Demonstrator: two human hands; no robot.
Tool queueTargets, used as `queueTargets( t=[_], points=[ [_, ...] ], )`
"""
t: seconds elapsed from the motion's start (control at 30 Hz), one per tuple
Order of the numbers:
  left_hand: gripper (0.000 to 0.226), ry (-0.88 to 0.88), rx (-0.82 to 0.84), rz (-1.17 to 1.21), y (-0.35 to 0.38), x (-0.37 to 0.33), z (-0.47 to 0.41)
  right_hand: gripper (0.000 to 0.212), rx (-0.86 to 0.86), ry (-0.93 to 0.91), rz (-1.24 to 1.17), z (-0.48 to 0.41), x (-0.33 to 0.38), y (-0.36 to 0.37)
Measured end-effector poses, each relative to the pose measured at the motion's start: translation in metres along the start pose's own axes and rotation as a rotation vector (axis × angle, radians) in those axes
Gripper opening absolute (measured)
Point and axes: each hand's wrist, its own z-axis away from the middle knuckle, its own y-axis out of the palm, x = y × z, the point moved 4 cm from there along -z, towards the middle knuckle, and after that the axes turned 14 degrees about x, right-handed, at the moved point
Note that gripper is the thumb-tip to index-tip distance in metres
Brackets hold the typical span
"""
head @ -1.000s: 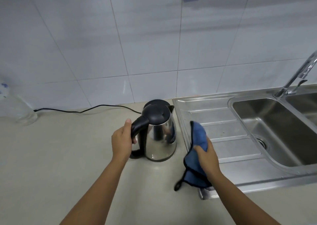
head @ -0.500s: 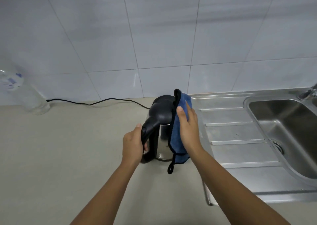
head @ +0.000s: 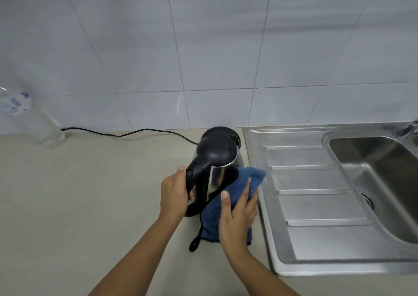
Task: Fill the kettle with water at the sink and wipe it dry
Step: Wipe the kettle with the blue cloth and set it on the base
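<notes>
A steel kettle with a black lid and black handle stands on the beige counter, just left of the sink unit. My left hand is closed around the kettle's handle. My right hand presses a blue cloth with a black hanging loop flat against the kettle's lower right side. The cloth hides most of the kettle's body and base.
A steel sink with a ribbed drainboard lies to the right; the tap's foot shows at the right edge. A black power cord runs along the wall. A clear plastic bottle stands at far left.
My right hand brought the cloth from the drainboard edge to the kettle's top, then slid it down the kettle's right side. My left hand stayed on the handle.
</notes>
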Motion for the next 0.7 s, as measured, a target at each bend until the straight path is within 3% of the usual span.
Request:
queueTargets(
  t=[0.17,0.27,0.4,0.53,0.63,0.7],
  points=[
    [0.058,-0.008,-0.01,-0.004,0.0,-0.002,0.001,0.068,-0.125,-0.328,0.278,-0.036,0.052,-0.018],
    [0.058,-0.004,-0.005,-0.003,0.001,-0.003,0.002,0.072,-0.212,-0.415,0.435,-0.03,0.031,-0.006],
    [0.053,-0.006,0.0,0.019,0.001,-0.007,0.002,0.101,-0.149,-0.27,0.363,-0.001,-0.029,0.009],
    [0.058,0.001,0.027,0.01,0.001,-0.007,0.002,0.079,-0.041,-0.066,0.154,-0.01,-0.013,0.005],
    [0.059,-0.002,0.038,0.006,-0.001,-0.008,0.003,0.097,-0.054,-0.032,-0.055,-0.039,0.028,-0.015],
    [0.059,0.002,0.041,0.006,-0.001,-0.008,0.003,0.083,0.002,0.031,-0.12,-0.069,0.046,-0.031]
  ],
)
